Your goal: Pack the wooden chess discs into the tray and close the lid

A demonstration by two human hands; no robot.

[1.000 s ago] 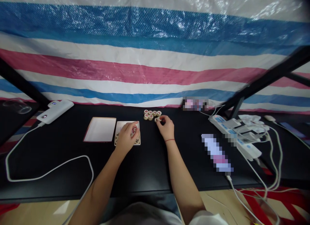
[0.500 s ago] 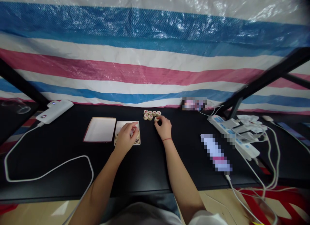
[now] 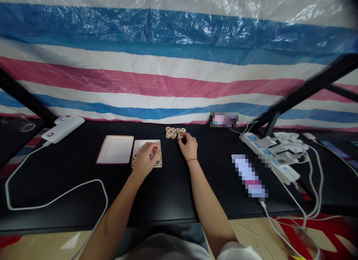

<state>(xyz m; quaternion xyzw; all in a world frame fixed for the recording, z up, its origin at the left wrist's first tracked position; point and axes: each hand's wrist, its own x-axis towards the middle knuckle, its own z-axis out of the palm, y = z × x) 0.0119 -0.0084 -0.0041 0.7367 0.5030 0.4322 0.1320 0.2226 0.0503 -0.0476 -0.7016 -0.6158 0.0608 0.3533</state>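
Over the white box [image 3: 134, 163] hovers my left hand [image 3: 144, 157], its fingers curled down among the Chinese chess pieces [image 3: 158, 162] inside. What those fingers grip, if anything, is hidden. My right hand [image 3: 190, 146] pinches one round wooden Chinese chess piece [image 3: 180, 135] between thumb and fingers, at the right end of the nearer row. That piece sits close beside a small group of red-marked pieces [image 3: 173, 130] set in two rows on the black table [image 3: 165, 196].
Left of the box lies its lid [image 3: 116, 150], inside up. A white power bank [image 3: 63, 128] with a cable is at the far left. On the right are a blurred-out phone [image 3: 248, 176], a power strip [image 3: 285, 172] with cables, and another pixelated device [image 3: 223, 120]. Striped sheeting [image 3: 179, 81] hangs behind.
The piece in my right hand has shifted slightly away from me and left, closer in line with the nearer row. My left hand stays over the box, almost still.
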